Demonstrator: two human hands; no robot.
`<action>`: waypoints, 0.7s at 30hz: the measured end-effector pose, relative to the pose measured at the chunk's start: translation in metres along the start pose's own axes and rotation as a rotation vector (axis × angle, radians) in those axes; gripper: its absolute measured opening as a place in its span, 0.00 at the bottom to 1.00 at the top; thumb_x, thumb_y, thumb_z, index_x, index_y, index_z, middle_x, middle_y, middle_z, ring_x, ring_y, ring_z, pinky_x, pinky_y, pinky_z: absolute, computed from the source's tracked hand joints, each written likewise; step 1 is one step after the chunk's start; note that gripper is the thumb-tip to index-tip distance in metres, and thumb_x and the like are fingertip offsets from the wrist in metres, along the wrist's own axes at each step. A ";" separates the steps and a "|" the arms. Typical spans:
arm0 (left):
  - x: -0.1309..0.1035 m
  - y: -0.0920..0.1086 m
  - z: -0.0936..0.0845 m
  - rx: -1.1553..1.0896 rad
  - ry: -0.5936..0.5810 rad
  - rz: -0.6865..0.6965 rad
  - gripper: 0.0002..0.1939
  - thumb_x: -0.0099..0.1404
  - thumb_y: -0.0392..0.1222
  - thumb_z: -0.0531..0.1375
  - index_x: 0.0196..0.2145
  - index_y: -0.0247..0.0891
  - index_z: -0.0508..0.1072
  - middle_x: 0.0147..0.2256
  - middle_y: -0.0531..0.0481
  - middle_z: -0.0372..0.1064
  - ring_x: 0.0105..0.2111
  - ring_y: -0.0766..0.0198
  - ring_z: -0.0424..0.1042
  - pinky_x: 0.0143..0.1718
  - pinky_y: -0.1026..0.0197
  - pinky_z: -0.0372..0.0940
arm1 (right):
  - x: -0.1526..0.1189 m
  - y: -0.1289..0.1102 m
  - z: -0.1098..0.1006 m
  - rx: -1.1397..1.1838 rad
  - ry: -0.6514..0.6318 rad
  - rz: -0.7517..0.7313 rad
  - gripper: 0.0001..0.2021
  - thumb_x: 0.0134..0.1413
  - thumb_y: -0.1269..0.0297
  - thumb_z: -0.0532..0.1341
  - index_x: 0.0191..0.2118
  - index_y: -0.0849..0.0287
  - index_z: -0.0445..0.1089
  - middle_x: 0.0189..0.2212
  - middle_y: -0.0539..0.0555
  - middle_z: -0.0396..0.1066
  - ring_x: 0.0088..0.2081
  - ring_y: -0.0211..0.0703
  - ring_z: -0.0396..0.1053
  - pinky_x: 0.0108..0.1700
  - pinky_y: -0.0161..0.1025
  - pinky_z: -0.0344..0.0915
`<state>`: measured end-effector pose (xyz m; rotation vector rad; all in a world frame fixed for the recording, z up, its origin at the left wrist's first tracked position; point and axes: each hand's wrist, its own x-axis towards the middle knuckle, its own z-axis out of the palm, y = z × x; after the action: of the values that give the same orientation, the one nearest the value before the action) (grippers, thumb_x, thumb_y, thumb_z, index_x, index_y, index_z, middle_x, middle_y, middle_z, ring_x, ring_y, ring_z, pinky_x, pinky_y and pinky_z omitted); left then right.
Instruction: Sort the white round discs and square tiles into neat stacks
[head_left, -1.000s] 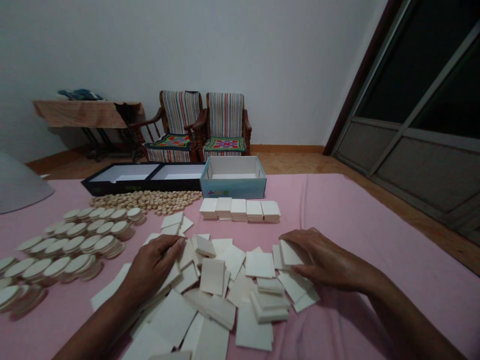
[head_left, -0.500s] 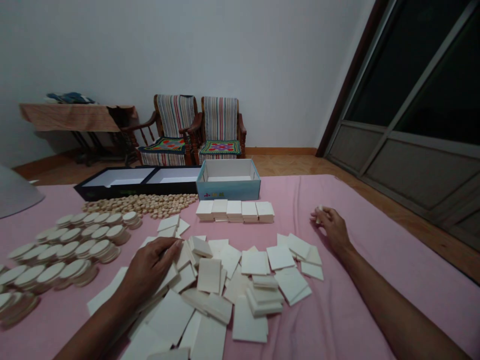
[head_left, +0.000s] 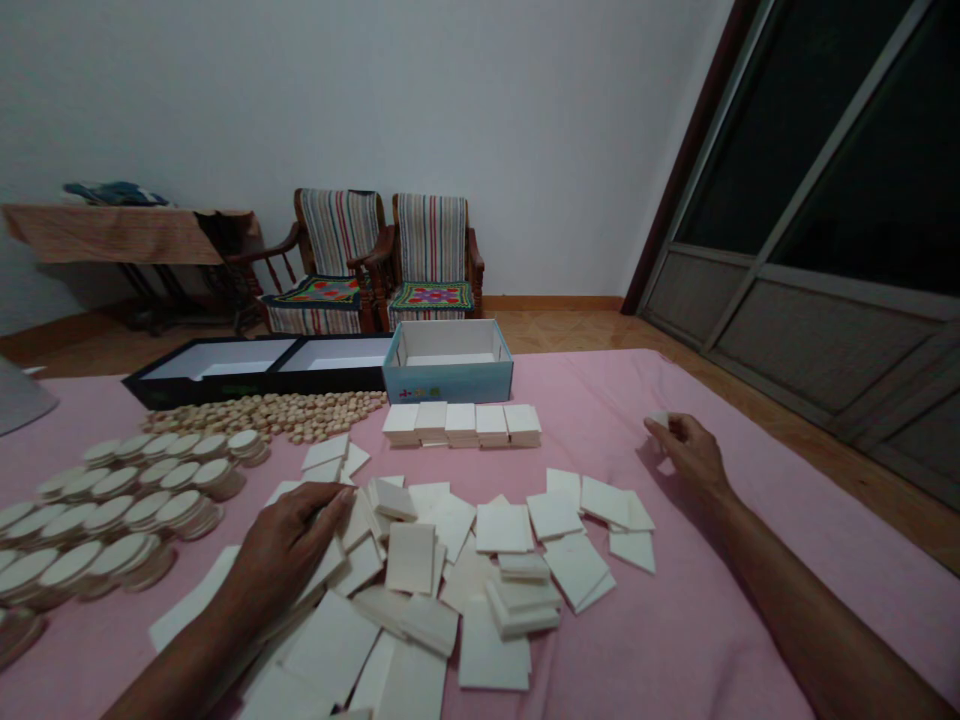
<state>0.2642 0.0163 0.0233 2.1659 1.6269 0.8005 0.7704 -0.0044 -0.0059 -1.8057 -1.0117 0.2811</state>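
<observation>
The blue box (head_left: 448,382) is taken as the reference; it is set on the pink cloth (head_left: 592,400), open side up. A small pale tile (head_left: 658,418) is held by the right hand (head_left: 690,450), to the right of the box and nearer the camera; its edge is clamped between thumb and fingers. The left hand (head_left: 289,545) is placed at the left side of the tile pile (head_left: 410,557), nearer the camera than the box; its fingers are held close together, but whether a tile is gripped cannot be told. The pile is spread in front of the box, loose and overlapping; between pile and box, a row of stacked tiles (head_left: 461,425) is aligned. The black tray (head_left: 259,385) is located just left of the box; wooden beads (head_left: 262,415) are heaped before the tray; round discs (head_left: 112,515) are stacked in rows farther left and nearer the camera.
</observation>
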 end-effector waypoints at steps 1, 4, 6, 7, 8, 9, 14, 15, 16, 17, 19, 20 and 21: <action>0.000 0.000 0.000 0.001 0.000 0.005 0.22 0.62 0.57 0.51 0.34 0.38 0.76 0.35 0.47 0.76 0.35 0.57 0.73 0.36 0.62 0.66 | 0.002 -0.010 0.006 -0.078 -0.021 -0.037 0.20 0.45 0.46 0.60 0.36 0.58 0.66 0.30 0.53 0.71 0.32 0.45 0.69 0.35 0.41 0.65; 0.001 0.001 -0.001 0.005 0.005 0.017 0.22 0.62 0.58 0.51 0.33 0.39 0.76 0.34 0.48 0.76 0.35 0.57 0.73 0.36 0.62 0.65 | 0.006 -0.046 0.030 -0.275 -0.198 -0.115 0.20 0.47 0.45 0.57 0.33 0.59 0.68 0.29 0.53 0.72 0.32 0.43 0.68 0.33 0.37 0.62; 0.000 0.001 -0.002 0.003 0.005 0.019 0.22 0.62 0.58 0.51 0.34 0.39 0.76 0.35 0.48 0.76 0.35 0.57 0.73 0.37 0.62 0.65 | 0.005 -0.066 0.051 -0.407 -0.347 -0.123 0.20 0.48 0.45 0.55 0.32 0.60 0.69 0.30 0.54 0.72 0.32 0.42 0.68 0.31 0.35 0.60; 0.000 0.001 -0.001 0.003 0.005 0.015 0.22 0.62 0.58 0.51 0.34 0.39 0.76 0.35 0.47 0.76 0.36 0.57 0.73 0.37 0.62 0.65 | 0.004 -0.074 0.062 -0.432 -0.369 -0.118 0.20 0.48 0.45 0.56 0.30 0.60 0.69 0.29 0.55 0.72 0.31 0.43 0.68 0.30 0.35 0.59; -0.001 0.001 -0.001 0.002 0.001 0.010 0.22 0.62 0.58 0.51 0.34 0.38 0.76 0.35 0.47 0.76 0.36 0.57 0.73 0.37 0.61 0.65 | 0.003 -0.079 0.072 -0.452 -0.384 -0.119 0.21 0.48 0.45 0.55 0.30 0.61 0.69 0.29 0.56 0.73 0.31 0.44 0.68 0.29 0.35 0.59; -0.001 0.001 -0.001 0.001 0.000 0.004 0.22 0.62 0.58 0.51 0.34 0.38 0.76 0.35 0.47 0.76 0.36 0.56 0.73 0.38 0.61 0.65 | 0.002 -0.082 0.081 -0.462 -0.390 -0.122 0.22 0.49 0.45 0.55 0.29 0.61 0.70 0.29 0.57 0.73 0.31 0.44 0.68 0.29 0.36 0.58; -0.001 0.002 -0.001 -0.010 0.002 0.010 0.23 0.62 0.58 0.51 0.34 0.38 0.76 0.35 0.46 0.76 0.36 0.57 0.73 0.38 0.61 0.66 | -0.001 -0.076 0.099 -0.454 -0.417 -0.172 0.22 0.55 0.49 0.51 0.33 0.62 0.72 0.33 0.59 0.75 0.36 0.44 0.70 0.34 0.35 0.61; -0.001 0.002 -0.001 -0.009 0.000 0.010 0.23 0.62 0.58 0.51 0.34 0.38 0.76 0.35 0.46 0.76 0.36 0.57 0.73 0.37 0.61 0.66 | -0.001 -0.072 0.099 -0.453 -0.424 -0.185 0.19 0.56 0.52 0.52 0.35 0.62 0.72 0.34 0.59 0.75 0.37 0.44 0.70 0.36 0.35 0.62; -0.001 0.002 -0.002 -0.004 -0.004 0.011 0.23 0.62 0.58 0.51 0.34 0.38 0.76 0.35 0.47 0.76 0.36 0.57 0.73 0.37 0.61 0.66 | -0.001 -0.068 0.098 -0.452 -0.434 -0.200 0.16 0.55 0.57 0.53 0.38 0.63 0.72 0.36 0.59 0.75 0.37 0.44 0.70 0.37 0.35 0.62; -0.002 0.002 -0.002 0.001 -0.004 0.012 0.23 0.62 0.58 0.51 0.34 0.38 0.76 0.35 0.47 0.76 0.36 0.57 0.73 0.37 0.62 0.65 | 0.000 -0.063 0.097 -0.447 -0.448 -0.221 0.15 0.54 0.61 0.54 0.42 0.63 0.71 0.39 0.59 0.74 0.38 0.43 0.71 0.39 0.35 0.63; -0.002 0.001 -0.002 0.008 -0.002 0.014 0.22 0.62 0.58 0.51 0.34 0.38 0.76 0.35 0.47 0.76 0.36 0.57 0.73 0.37 0.62 0.65 | -0.001 -0.055 0.096 -0.425 -0.493 -0.285 0.21 0.49 0.67 0.58 0.51 0.63 0.67 0.46 0.59 0.72 0.43 0.42 0.70 0.44 0.35 0.63; -0.002 0.001 -0.002 0.009 -0.002 0.014 0.22 0.62 0.58 0.51 0.34 0.38 0.76 0.36 0.47 0.76 0.36 0.57 0.73 0.37 0.62 0.65 | -0.001 -0.051 0.097 -0.412 -0.520 -0.326 0.25 0.47 0.69 0.59 0.54 0.63 0.64 0.50 0.59 0.69 0.47 0.42 0.69 0.47 0.35 0.62; -0.003 0.000 -0.002 0.008 -0.004 0.012 0.22 0.62 0.57 0.51 0.34 0.38 0.76 0.36 0.47 0.76 0.36 0.57 0.73 0.37 0.62 0.65 | -0.001 -0.048 0.098 -0.401 -0.544 -0.366 0.28 0.46 0.71 0.59 0.56 0.62 0.62 0.54 0.58 0.66 0.51 0.43 0.66 0.51 0.36 0.61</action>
<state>0.2628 0.0136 0.0241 2.1833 1.6198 0.7935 0.6865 0.0656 -0.0110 -1.8862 -1.8653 0.3701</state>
